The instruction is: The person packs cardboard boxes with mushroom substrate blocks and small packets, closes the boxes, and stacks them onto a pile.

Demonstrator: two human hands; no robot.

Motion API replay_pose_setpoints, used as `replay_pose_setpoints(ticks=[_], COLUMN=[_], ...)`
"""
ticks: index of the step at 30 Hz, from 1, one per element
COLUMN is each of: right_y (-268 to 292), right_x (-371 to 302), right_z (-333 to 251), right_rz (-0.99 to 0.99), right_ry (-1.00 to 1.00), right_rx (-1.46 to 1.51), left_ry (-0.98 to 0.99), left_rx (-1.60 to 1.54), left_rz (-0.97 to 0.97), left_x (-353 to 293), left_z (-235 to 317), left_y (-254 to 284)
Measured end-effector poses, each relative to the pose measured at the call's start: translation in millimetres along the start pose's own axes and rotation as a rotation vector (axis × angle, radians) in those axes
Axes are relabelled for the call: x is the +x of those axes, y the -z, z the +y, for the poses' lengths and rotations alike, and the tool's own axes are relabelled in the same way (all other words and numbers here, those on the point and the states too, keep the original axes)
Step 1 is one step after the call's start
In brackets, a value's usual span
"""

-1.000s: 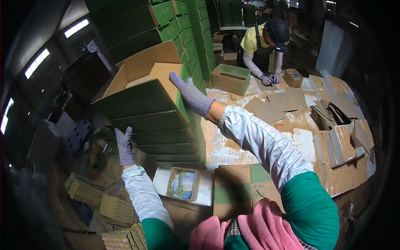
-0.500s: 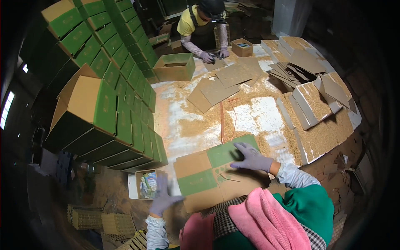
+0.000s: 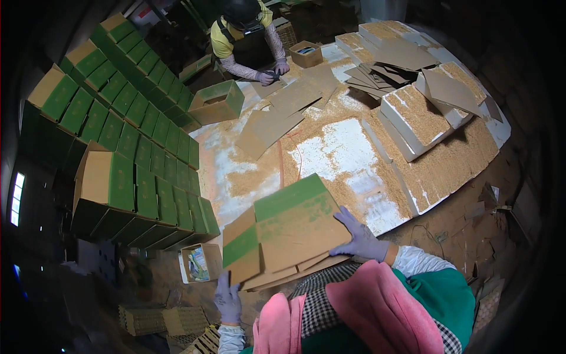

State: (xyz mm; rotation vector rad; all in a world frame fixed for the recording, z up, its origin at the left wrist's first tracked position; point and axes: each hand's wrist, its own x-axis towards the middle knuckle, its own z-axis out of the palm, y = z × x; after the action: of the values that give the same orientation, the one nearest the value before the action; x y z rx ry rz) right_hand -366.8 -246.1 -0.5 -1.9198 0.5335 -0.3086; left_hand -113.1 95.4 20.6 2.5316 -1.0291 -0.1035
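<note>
A green and brown cardboard box (image 3: 298,221), partly unfolded, tilts up at the near edge of the table in front of me. Its panels and lower flaps stand slightly apart. My right hand (image 3: 361,239), in a pale purple glove, grips the box's right edge, fingers on the upper side and thumb by the lower flaps. At the near left corner, my gloved left hand (image 3: 227,302) has its fingertips and thumb closed about the edge. Part of the left fingers' contact is hidden.
Green cartons (image 3: 127,138) stand in tall stacks at left. A small box of packets (image 3: 197,264) sits beside my left hand. Brown cardboard sheets (image 3: 277,115) and sawdust-covered white blocks (image 3: 415,121) lie on the table (image 3: 336,144). Across it a co-worker (image 3: 244,41) bends over a sheet.
My hands have come onto the box from open positions. The box, flat before, is now raised and partly unfolded. The whole view has shifted.
</note>
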Motion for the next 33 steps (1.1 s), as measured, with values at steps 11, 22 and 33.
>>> replay_pose_setpoints(ticks=[11, 22, 33], right_y=[16.0, -34.6, -27.2], right_x=[173.9, 141.9, 94.7], right_z=[-78.6, -19.0, -57.3], right_rz=[0.429, 0.407, 0.151], right_ry=[0.011, 0.239, 0.105], right_rx=[0.199, -0.667, -0.572], left_ry=[-0.476, -0.648, -0.655], left_rx=[-0.147, 0.367, -0.084], left_rz=[0.060, 0.095, -0.526], left_x=[158.1, 148.4, 166.6], left_z=[93.9, 130.3, 117.7], left_y=[33.4, 14.1, 8.5])
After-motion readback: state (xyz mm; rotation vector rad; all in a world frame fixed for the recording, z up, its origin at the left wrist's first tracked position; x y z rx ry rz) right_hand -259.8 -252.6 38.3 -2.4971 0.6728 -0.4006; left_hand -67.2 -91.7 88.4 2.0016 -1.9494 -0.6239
